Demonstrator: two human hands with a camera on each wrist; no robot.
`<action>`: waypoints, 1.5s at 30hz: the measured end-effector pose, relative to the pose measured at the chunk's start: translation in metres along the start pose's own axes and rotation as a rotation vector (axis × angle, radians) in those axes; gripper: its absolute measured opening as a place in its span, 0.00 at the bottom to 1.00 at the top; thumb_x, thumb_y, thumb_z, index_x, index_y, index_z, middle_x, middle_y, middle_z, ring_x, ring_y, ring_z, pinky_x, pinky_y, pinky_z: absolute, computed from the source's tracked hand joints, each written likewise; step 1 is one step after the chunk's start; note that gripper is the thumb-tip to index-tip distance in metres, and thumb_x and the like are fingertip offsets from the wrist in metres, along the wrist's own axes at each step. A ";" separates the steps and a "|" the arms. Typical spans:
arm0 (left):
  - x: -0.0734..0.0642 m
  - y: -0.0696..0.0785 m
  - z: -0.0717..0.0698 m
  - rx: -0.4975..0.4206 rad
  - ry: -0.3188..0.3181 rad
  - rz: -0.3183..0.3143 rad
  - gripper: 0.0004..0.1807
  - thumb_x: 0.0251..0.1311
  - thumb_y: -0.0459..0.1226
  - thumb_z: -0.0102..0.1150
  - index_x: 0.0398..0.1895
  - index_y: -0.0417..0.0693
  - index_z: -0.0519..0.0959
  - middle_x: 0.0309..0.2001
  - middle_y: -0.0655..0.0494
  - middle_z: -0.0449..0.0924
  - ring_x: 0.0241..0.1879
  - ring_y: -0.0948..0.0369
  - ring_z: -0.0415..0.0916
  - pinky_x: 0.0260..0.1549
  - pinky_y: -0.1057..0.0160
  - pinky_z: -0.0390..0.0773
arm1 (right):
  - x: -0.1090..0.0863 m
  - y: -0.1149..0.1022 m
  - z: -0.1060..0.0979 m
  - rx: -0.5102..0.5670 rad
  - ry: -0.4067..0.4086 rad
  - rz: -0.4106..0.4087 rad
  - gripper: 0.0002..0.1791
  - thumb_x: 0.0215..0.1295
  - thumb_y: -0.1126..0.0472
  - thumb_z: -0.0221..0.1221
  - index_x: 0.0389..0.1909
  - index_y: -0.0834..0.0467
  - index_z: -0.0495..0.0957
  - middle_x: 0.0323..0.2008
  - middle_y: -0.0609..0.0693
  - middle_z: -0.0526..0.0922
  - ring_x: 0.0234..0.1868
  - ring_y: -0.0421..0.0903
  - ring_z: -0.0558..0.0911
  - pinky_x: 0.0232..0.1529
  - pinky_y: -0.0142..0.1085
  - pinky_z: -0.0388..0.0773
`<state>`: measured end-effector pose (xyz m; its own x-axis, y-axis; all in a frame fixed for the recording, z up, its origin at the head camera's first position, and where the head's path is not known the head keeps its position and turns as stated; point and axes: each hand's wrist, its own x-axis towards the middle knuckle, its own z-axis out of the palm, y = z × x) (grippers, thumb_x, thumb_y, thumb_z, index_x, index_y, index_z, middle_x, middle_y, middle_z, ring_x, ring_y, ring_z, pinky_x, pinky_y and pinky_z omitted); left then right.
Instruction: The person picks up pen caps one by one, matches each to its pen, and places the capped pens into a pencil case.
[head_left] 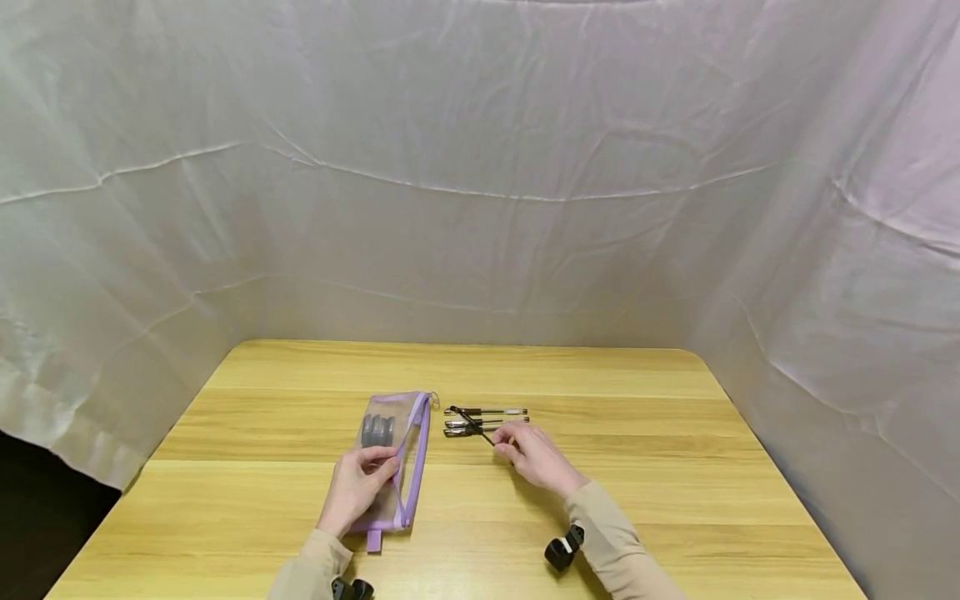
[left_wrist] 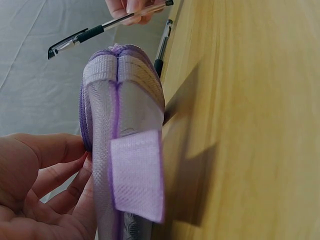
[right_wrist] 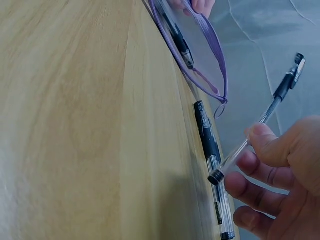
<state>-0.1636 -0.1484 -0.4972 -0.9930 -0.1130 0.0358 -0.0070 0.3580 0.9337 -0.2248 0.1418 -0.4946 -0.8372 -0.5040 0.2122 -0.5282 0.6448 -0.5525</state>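
A mesh zipper pouch [head_left: 417, 467] with purple trim lies at the left of the work area, its zipped side gaping. My left hand [head_left: 357, 485] pinches the edge of that opening between thumb and fingers. In the right wrist view a black-capped pen shows inside the pouch [right_wrist: 218, 50]. My right hand [head_left: 538, 460] holds a clear gel pen [right_wrist: 270, 108] near its back end, between thumb and fingers. The pen's capped end points up and toward the pouch, raised above the table in the left wrist view.
Several similar pens [head_left: 491, 411] lie side by side on the wooden table [head_left: 637, 467], right of the pouch. Dark rounded shapes [head_left: 377, 431] show at the pouch's far end. A grey cloth [head_left: 480, 250] hangs around the table's back and sides.
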 end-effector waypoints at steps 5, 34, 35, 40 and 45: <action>0.001 0.000 0.000 -0.002 0.000 -0.004 0.11 0.61 0.27 0.63 0.46 0.29 0.84 0.37 0.40 0.87 0.30 0.64 0.80 0.31 0.67 0.85 | 0.000 -0.001 -0.001 0.031 -0.021 0.004 0.02 0.72 0.64 0.57 0.39 0.57 0.78 0.31 0.43 0.79 0.32 0.34 0.74 0.39 0.31 0.76; 0.000 0.001 0.000 -0.026 -0.002 -0.008 0.12 0.62 0.28 0.64 0.47 0.30 0.83 0.37 0.40 0.87 0.30 0.64 0.79 0.30 0.68 0.84 | 0.003 -0.004 0.015 0.923 -0.142 0.200 0.28 0.66 0.74 0.57 0.64 0.76 0.59 0.46 0.61 0.75 0.35 0.45 0.86 0.44 0.43 0.88; 0.000 0.001 0.000 -0.023 -0.002 -0.006 0.12 0.62 0.28 0.64 0.47 0.30 0.83 0.37 0.40 0.87 0.30 0.64 0.79 0.29 0.68 0.84 | 0.004 -0.005 0.016 0.945 -0.139 0.224 0.28 0.65 0.74 0.58 0.64 0.76 0.59 0.45 0.60 0.76 0.35 0.45 0.86 0.44 0.43 0.88; 0.001 0.000 0.000 -0.013 -0.001 -0.004 0.13 0.62 0.29 0.63 0.48 0.29 0.83 0.37 0.41 0.87 0.31 0.64 0.80 0.29 0.68 0.84 | 0.005 -0.014 0.022 1.045 -0.150 0.330 0.30 0.64 0.74 0.59 0.65 0.74 0.59 0.42 0.56 0.78 0.34 0.48 0.86 0.42 0.43 0.88; 0.003 0.000 0.001 -0.020 -0.001 -0.009 0.12 0.62 0.28 0.63 0.48 0.29 0.83 0.37 0.41 0.87 0.30 0.64 0.80 0.29 0.68 0.84 | 0.010 -0.020 0.027 1.112 -0.175 0.375 0.30 0.63 0.75 0.59 0.63 0.74 0.58 0.39 0.54 0.79 0.32 0.48 0.85 0.41 0.43 0.88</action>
<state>-0.1664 -0.1482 -0.4977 -0.9930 -0.1152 0.0267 -0.0139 0.3381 0.9410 -0.2186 0.1080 -0.5032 -0.8370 -0.5174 -0.1779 0.2320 -0.0410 -0.9719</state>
